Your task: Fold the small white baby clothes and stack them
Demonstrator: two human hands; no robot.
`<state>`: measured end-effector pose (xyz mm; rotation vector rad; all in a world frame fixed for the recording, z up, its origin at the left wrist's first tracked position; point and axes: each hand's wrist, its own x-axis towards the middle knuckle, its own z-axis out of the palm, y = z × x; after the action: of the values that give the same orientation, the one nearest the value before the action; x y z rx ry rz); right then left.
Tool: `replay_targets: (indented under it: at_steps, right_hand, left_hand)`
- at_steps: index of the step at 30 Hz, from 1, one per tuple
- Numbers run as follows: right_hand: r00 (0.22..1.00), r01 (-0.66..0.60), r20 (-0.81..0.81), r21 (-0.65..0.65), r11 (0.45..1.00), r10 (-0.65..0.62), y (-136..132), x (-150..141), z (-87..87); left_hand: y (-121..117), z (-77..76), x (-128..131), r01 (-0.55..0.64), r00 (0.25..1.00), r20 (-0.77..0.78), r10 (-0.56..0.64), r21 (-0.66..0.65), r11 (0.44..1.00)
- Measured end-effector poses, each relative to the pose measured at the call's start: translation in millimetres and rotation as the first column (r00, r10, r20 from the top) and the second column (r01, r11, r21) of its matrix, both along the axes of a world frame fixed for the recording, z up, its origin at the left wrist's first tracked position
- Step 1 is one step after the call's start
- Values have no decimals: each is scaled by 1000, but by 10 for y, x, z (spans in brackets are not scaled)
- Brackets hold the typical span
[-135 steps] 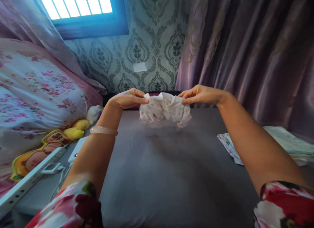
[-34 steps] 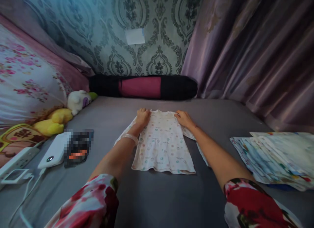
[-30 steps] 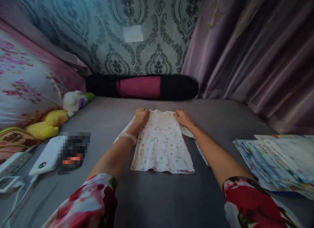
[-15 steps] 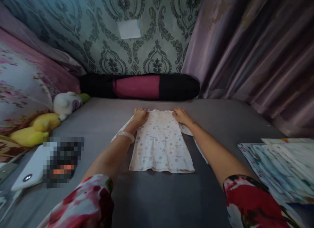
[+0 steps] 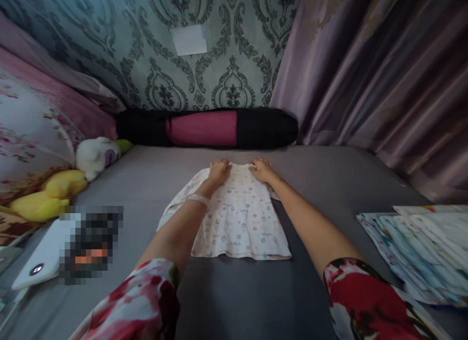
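A small white long-sleeved shirt (image 5: 239, 223) with a faint printed pattern lies flat on the grey bed sheet, collar pointing away from me. My left hand (image 5: 220, 171) has its fingers curled down on the shirt beside the left end of the neckline. At the right end of the neckline, my right hand (image 5: 262, 170) pinches the fabric near the shoulder. The left sleeve spreads out past my left forearm, which wears a pale bangle (image 5: 198, 198). Most of the right sleeve is hidden behind my right forearm.
A stack of folded clothes (image 5: 420, 257) lies at the right. On the left are a white power bank (image 5: 44, 257) with a cable, a blurred-out object (image 5: 91, 245), and yellow (image 5: 40, 203) and white (image 5: 97, 154) plush toys. A black and pink bolster (image 5: 204, 129) lines the wall.
Both hands have moved inward along the shoulders, closer to the collar. More of the left sleeve shows, while less of the right sleeve is visible.
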<state>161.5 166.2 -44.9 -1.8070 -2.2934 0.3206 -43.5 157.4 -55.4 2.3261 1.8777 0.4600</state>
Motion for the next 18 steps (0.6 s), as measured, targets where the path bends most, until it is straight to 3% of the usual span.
replay_targets:
  at_steps: [5, 11, 15, 18]
  right_hand:
    - [985, 171, -36, 108, 979, -168, -115, -84, -79]
    - [987, 159, -7, 209, 965, -161, -228, -148, -146]
    - [987, 136, -98, 90, 987, -128, -124, -76, -84]
    - [968, 115, -221, -35, 993, -120, -43, 144, 24]
  left_hand:
    - [-10, -88, 27, -134, 991, 2, 134, 9, 991]
    - [-42, -134, 71, -184, 981, -48, 189, 97, 978]
    - [-59, -102, 147, -218, 958, -153, 243, 162, 962]
    - [-118, -39, 231, -206, 951, -185, 246, 211, 956]
